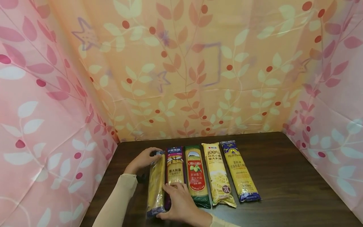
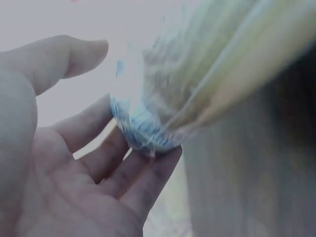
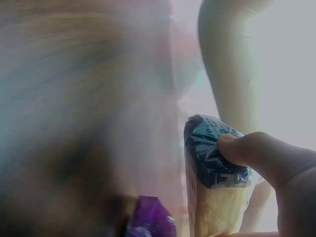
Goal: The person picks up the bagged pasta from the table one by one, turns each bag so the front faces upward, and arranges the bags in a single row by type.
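A clear pack of spaghetti with blue ends (image 1: 156, 186) is leftmost in a row of pasta packs. At its far end my left hand (image 1: 143, 160) holds it; in the left wrist view the fingers (image 2: 153, 177) curl behind the blue end, the thumb apart from it. My right hand (image 1: 182, 203) grips the near end, its thumb (image 3: 247, 149) pressing on the dark blue wrap in the right wrist view. Close by on the right lies a purple-edged pasta pack (image 1: 175, 167), partly covered by my right hand.
Further right on the dark wooden table (image 1: 289, 176) lie a red and green Olivoila pack (image 1: 196, 173), a pale yellow pack (image 1: 217, 173) and a yellow pack with blue ends (image 1: 241, 171). Patterned cloth (image 1: 181, 78) hangs behind and on both sides.
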Motion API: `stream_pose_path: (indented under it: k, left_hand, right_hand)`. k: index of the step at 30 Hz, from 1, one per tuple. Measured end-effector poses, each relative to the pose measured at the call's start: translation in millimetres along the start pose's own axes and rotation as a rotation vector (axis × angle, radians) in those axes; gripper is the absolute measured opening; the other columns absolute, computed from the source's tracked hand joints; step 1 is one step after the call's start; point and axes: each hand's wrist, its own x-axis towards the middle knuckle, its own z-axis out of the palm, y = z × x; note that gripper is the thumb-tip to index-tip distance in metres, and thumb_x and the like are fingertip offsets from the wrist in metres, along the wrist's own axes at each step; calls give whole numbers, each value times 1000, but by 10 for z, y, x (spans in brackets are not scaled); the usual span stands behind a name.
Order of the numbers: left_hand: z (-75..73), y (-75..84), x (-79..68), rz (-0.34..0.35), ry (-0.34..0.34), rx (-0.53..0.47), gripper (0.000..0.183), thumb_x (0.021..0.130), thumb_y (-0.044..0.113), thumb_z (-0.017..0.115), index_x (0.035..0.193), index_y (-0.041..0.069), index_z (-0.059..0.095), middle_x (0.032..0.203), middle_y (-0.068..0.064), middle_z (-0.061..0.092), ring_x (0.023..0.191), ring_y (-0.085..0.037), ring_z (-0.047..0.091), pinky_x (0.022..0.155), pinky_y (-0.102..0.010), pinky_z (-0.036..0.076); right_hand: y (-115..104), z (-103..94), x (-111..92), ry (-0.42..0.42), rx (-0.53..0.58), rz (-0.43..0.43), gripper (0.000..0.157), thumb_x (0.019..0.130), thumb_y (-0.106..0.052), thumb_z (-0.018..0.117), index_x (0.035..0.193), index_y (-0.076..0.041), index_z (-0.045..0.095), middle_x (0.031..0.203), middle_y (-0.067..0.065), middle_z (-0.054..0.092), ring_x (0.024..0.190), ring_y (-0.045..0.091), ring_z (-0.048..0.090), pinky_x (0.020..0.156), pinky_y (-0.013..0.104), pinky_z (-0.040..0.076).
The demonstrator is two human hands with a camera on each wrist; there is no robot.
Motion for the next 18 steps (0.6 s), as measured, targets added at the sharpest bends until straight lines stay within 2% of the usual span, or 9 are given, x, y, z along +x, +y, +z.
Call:
stream_pose_path:
  k: [3, 8, 12, 14, 18]
  left_hand:
    - [-31, 98, 40, 16, 30, 13, 43, 109, 39, 66, 142, 12, 69, 150, -17, 61, 141, -43, 54, 114, -66, 43]
    - [-10, 245, 102, -8, 98, -16, 46, 108, 42, 67, 142, 12, 67, 150, -18, 60, 136, -43, 58, 110, -65, 47]
    - [80, 349, 159, -51, 156, -89, 58, 102, 53, 72, 142, 13, 63, 151, -18, 57, 130, -40, 61, 104, -60, 52]
    - [128, 394, 193, -59, 184, -127, 62, 97, 57, 76, 141, 14, 62, 149, -17, 58, 125, -37, 63, 101, -57, 54]
    - [198, 453, 259, -42, 230, -179, 60, 95, 53, 81, 137, 13, 63, 137, -17, 64, 110, -32, 67, 92, -52, 57]
  right_hand:
    - [24, -88, -9, -25, 120, 15, 98, 77, -65, 92, 155, -16, 58, 143, -1, 66, 125, 18, 59, 101, 45, 48]
    - [106, -183, -28, -72, 373, 28, 102, 82, -44, 95, 165, -13, 43, 159, 6, 52, 136, 24, 59, 108, 44, 53]
    - [175, -232, -54, -63, 520, -11, 104, 85, -27, 95, 168, -9, 36, 160, 12, 45, 130, 24, 62, 99, 33, 57]
    - [206, -254, -66, -58, 585, -30, 103, 86, -21, 94, 168, -8, 34, 158, 13, 43, 123, 19, 65, 94, 27, 58]
    - [268, -283, -97, -50, 694, -29, 101, 87, -17, 93, 169, -11, 35, 157, 12, 39, 120, 14, 63, 90, 25, 60]
